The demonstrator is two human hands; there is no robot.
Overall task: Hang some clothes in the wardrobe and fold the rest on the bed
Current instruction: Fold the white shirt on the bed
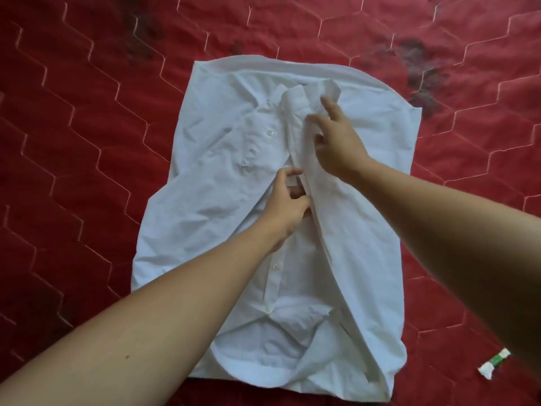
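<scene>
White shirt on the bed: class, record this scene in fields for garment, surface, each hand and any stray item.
garment: white shirt, button side up, sides folded in
surface: red quilted bedspread
left hand: pinches the shirt's front near the middle
right hand: grips a folded-over strip of the shirt, further up
stray item: small green-and-white packet, lying apart at the shirt's right
</scene>
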